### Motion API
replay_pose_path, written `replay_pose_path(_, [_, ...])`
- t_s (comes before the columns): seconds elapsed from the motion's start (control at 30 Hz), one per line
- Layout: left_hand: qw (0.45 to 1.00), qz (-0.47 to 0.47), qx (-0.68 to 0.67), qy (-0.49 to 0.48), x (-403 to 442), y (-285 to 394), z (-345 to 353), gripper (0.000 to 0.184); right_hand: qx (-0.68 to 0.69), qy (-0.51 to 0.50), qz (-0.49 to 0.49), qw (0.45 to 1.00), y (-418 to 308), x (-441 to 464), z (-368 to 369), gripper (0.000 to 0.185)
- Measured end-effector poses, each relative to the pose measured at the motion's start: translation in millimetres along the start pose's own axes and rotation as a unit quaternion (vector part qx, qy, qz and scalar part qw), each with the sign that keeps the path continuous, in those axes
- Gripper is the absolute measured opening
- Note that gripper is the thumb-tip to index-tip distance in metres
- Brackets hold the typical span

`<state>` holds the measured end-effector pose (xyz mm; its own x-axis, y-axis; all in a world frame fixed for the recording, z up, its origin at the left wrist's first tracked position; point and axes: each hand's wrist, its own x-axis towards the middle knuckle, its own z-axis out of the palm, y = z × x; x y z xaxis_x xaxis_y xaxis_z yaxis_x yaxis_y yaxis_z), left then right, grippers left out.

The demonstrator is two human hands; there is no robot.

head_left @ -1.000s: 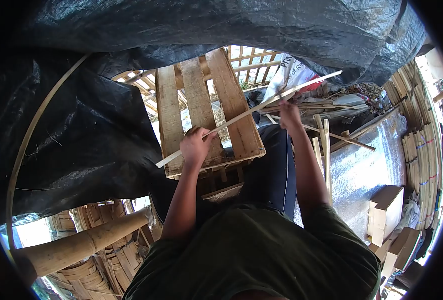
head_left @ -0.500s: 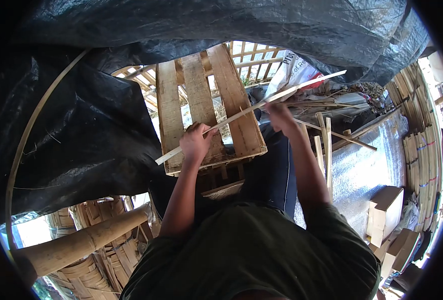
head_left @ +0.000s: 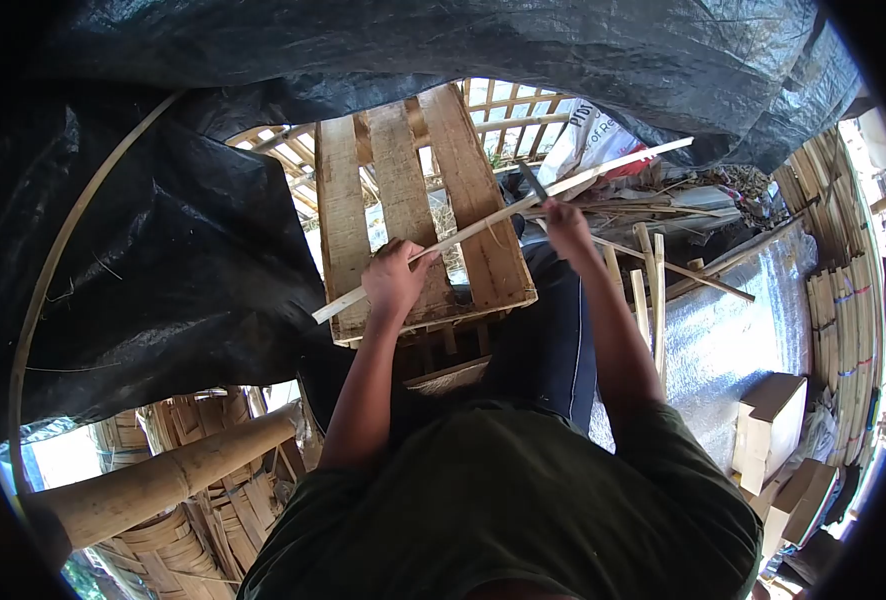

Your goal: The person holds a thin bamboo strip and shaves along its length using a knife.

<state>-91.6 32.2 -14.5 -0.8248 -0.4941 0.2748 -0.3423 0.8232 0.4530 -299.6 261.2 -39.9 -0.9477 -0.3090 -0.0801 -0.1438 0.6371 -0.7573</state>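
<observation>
A long pale bamboo strip runs slantwise across a slatted wooden crate, its right end reaching out past the crate. Closed around the strip near its lower left end is my left hand, over the crate's near slats. My right hand grips a knife, whose dark blade points up and left and crosses the strip at the crate's right edge. The knife's handle is hidden in the fist. A thin curled shaving hangs by the strip below the blade.
Black plastic sheeting hangs at left and overhead. A thick bamboo pole lies at lower left by woven bamboo pieces. Upright sticks, a shiny silver sheet and cardboard boxes are at right. A printed sack lies behind the strip.
My right hand has shifted slightly, and the knife blade now shows across the strip. A curled shaving hangs lower than before. My left hand and the strip have barely moved.
</observation>
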Motion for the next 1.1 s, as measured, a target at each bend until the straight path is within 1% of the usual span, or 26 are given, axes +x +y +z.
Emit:
replay_pose_path(0.03, [1.0, -0.002, 0.001, -0.001, 0.1, -0.1, 0.1, 0.026, -0.002, 0.0, -0.002, 1.0, -2.1, 3.2, -8.8, 0.045])
replay_pose_path(0.07, [1.0, -0.003, -0.001, 0.0, -0.8, 0.2, 0.3, 0.026, 0.05, 0.012, 0.096, 0.994, -4.4, 6.5, -15.4, 0.044])
replay_pose_path(0.1, [1.0, -0.003, -0.004, 0.002, -1.9, 0.3, 1.3, 0.026, 0.101, 0.024, 0.193, 0.976, -3.3, 10.3, -20.5, 0.042])
replay_pose_path(0.13, [1.0, 0.0, -0.007, 0.006, -0.2, 0.3, 1.5, 0.026, 0.036, 0.04, 0.128, 0.99, 33.2, 25.3, 14.5, 0.041])
replay_pose_path(0.17, [1.0, 0.001, -0.007, 0.006, 1.9, 0.6, -0.5, 0.026, 0.037, 0.042, 0.128, 0.99, 29.7, 21.5, 18.9, 0.041])
replay_pose_path(0.23, [1.0, -0.01, 0.018, -0.011, 0.0, 3.3, -4.7, 0.026, -0.016, 0.074, -0.032, 0.997, 14.5, -0.2, 24.3, 0.042])
replay_pose_path(0.27, [1.0, -0.01, 0.017, -0.012, -2.0, 2.7, -3.3, 0.026, 0.064, -0.044, 0.095, 0.993, -16.8, -7.0, -9.9, 0.042])
replay_pose_path(0.3, [1.0, -0.001, 0.007, 0.004, -0.5, 0.9, -0.5, 0.028, 0.063, -0.043, 0.092, 0.993, -16.5, -1.0, -11.5, 0.042])
replay_pose_path(0.37, [1.0, 0.008, -0.003, 0.019, -2.8, -1.5, 4.0, 0.029, 0.12, 0.042, 0.205, 0.971, -7.9, 7.0, -19.2, 0.038])
replay_pose_path(0.4, [1.0, 0.008, -0.002, 0.019, -1.6, -2.7, 5.1, 0.03, 0.05, 0.098, -0.083, 0.99, 45.4, 24.2, 25.7, 0.044])
replay_pose_path(0.43, [1.0, 0.008, -0.001, 0.018, -0.4, -4.0, 4.8, 0.03, 0.053, 0.099, -0.084, 0.99, 43.9, 26.0, 29.7, 0.044])
replay_pose_path(0.5, [1.0, 0.005, 0.009, 0.013, -0.9, 0.2, 0.6, 0.031, -0.036, 0.162, -0.199, 0.966, 42.2, 17.7, 38.9, 0.047])
replay_pose_path(0.53, [1.0, 0.001, 0.017, 0.012, -1.8, 1.3, -0.9, 0.032, 0.078, -0.058, 0.076, 0.992, -2.1, 4.0, -5.3, 0.047])
replay_pose_path(0.57, [1.0, 0.0, 0.016, 0.015, -0.7, -0.3, 0.1, 0.032, 0.077, -0.058, 0.073, 0.993, -4.1, 7.5, -6.6, 0.047])
replay_pose_path(0.63, [1.0, 0.009, 0.008, 0.022, -1.5, -3.6, 4.5, 0.033, 0.103, 0.038, 0.193, 0.975, 0.9, 13.4, -9.4, 0.033])
replay_pose_path(0.67, [1.0, 0.011, 0.008, 0.026, 1.9, -4.3, 4.2, 0.033, 0.022, 0.055, -0.057, 0.997, 34.7, 15.4, 27.1, 0.035])
replay_pose_path(0.7, [1.0, 0.006, 0.013, 0.021, 2.3, -5.5, 3.9, 0.033, 0.023, 0.056, -0.059, 0.996, 30.6, 16.2, 27.5, 0.035])
replay_pose_path(0.77, [1.0, -0.001, 0.016, 0.007, -4.0, -4.7, 5.4, 0.033, 0.022, 0.013, -0.056, 0.998, 17.1, 4.1, 18.4, 0.033])
replay_pose_path(0.8, [1.0, 0.001, 0.009, 0.014, -4.0, -3.5, 5.1, 0.032, 0.142, -0.072, 0.145, 0.977, 1.0, 7.3, -6.5, 0.033])
replay_pose_path(0.83, [1.0, 0.004, 0.002, 0.024, -1.8, -3.7, 5.3, 0.032, 0.14, -0.072, 0.143, 0.977, 5.7, 12.1, -7.4, 0.033])
replay_pose_path(0.9, [1.0, 0.002, 0.001, 0.025, -4.1, -2.3, 6.0, 0.031, 0.159, 0.032, 0.145, 0.976, 20.7, 15.2, 1.5, 0.035])
replay_pose_path(0.93, [1.0, 0.003, 0.001, 0.028, -1.2, -1.9, 4.5, 0.031, 0.184, -0.004, 0.068, 0.981, 23.8, 6.5, 30.5, 0.041])
replay_pose_path(0.97, [1.0, 0.004, 0.002, 0.028, 1.3, -1.8, 3.2, 0.031, 0.186, -0.004, 0.068, 0.98, 32.8, 12.3, 34.3, 0.041])
replay_pose_path(1.03, [1.0, -0.017, 0.026, -0.003, -1.2, 2.5, -1.2, 0.03, 0.036, -0.046, 0.015, 0.998, 19.8, 6.5, 15.3, 0.037])
replay_pose_path(1.07, [1.0, -0.017, 0.025, -0.002, -1.1, 2.5, -1.0, 0.03, 0.162, -0.096, 0.129, 0.974, 12.3, 10.4, -0.9, 0.036])
replay_pose_path(1.1, [1.0, -0.007, 0.017, 0.009, 0.6, 0.6, 0.3, 0.03, 0.162, -0.095, 0.125, 0.974, 8.1, 13.4, -2.8, 0.036])
